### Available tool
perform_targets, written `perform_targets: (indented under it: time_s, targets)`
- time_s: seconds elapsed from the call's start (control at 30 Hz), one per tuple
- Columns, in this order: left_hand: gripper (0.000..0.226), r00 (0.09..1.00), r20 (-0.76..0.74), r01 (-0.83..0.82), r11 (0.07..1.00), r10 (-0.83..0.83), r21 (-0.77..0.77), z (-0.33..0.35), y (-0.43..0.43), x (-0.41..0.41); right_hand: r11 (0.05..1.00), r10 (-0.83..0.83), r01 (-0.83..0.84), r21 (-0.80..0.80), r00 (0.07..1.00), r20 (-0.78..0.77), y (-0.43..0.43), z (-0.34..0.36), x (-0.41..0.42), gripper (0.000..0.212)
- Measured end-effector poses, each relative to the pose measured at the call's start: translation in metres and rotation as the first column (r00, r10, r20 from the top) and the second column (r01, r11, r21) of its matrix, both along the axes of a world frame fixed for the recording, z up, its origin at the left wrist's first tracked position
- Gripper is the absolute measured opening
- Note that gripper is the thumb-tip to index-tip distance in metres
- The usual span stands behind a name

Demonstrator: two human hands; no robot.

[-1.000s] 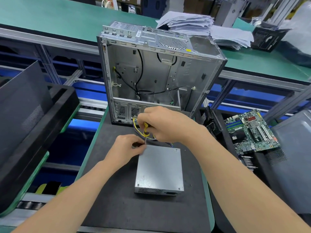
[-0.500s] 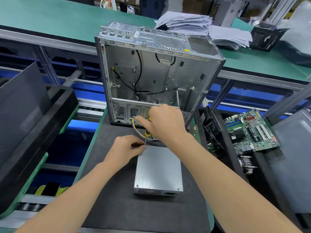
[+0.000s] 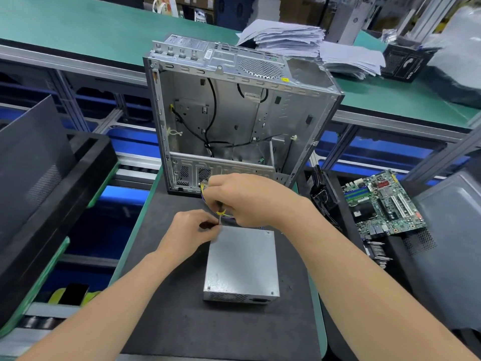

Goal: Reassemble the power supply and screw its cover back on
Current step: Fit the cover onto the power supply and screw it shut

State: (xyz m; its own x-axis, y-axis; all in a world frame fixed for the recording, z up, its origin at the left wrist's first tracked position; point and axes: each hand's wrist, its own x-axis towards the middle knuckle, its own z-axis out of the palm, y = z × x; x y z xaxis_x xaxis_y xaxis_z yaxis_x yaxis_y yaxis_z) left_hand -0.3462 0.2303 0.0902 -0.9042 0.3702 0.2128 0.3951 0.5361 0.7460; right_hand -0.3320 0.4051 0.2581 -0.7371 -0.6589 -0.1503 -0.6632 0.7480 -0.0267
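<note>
Squarely on the dark tabletop (image 3: 169,321), flat, cover up: power supply (image 3: 242,264), vented face toward the near edge. Plenty of bare surface in front of it and to its left. Much less on the right, that side lying near the tabletop's right edge. Close beyond it, at the far edge: open computer case (image 3: 234,121), upright, just behind the right grip (image 3: 247,201). Left of the tabletop, a drop to the blue frame, then a black tray (image 3: 86,173) well apart. On the other side, a motherboard (image 3: 382,201) and a grey panel (image 3: 455,243), the panel cut off by the picture's border.

Right grip curled round a screwdriver (image 3: 220,211), held upright over the power supply's far-left corner. Only a strip of yellow-and-black handle and a short run of shaft showing below the fingers. Left grip (image 3: 187,230) pinching at the shaft's lower end, thumb and fingertips pressed together there. Tip hidden behind those fingers; screw or no screw, impossible to tell. Far-left corner of the cover hidden likewise. Yellow and purple wires (image 3: 204,190) peeking out beside the right grip, the rest of the bundle covered by it.
</note>
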Motion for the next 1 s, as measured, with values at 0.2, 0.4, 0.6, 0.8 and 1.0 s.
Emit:
perform_targets:
  time_s: [0.2, 0.4, 0.6, 0.8, 1.0]
  targets:
    - [0.005, 1.000, 0.010, -0.001, 1.000, 0.001, 0.011, -0.002, 0.000, 0.000, 0.982, -0.155, 0.153, -0.113, 0.988, -0.006, 0.001, -0.003, -0.002, 0.012]
    - [0.005, 1.000, 0.005, -0.001, 1.000, 0.001, 0.015, -0.004, 0.000, 0.000, 0.921, -0.377, 0.361, -0.148, 0.921, -0.094, -0.003, -0.012, -0.008, 0.042]
    - [0.007, 1.000, -0.027, 0.000, 1.000, 0.000, 0.002, -0.005, 0.000, 0.000, 0.795, -0.607, 0.583, -0.169, 0.765, -0.214, -0.007, -0.018, -0.007, 0.070]
    - [0.003, 1.000, -0.027, 0.000, 1.000, 0.000, 0.006, -0.003, 0.001, 0.001, 0.881, -0.471, 0.446, -0.157, 0.856, -0.214, -0.004, -0.015, -0.005, 0.063]
    - [0.004, 1.000, -0.024, -0.012, 1.000, 0.013, 0.007, -0.003, 0.001, 0.003, 1.000, -0.017, 0.017, -0.018, 0.999, -0.030, 0.009, -0.002, -0.002, 0.023]
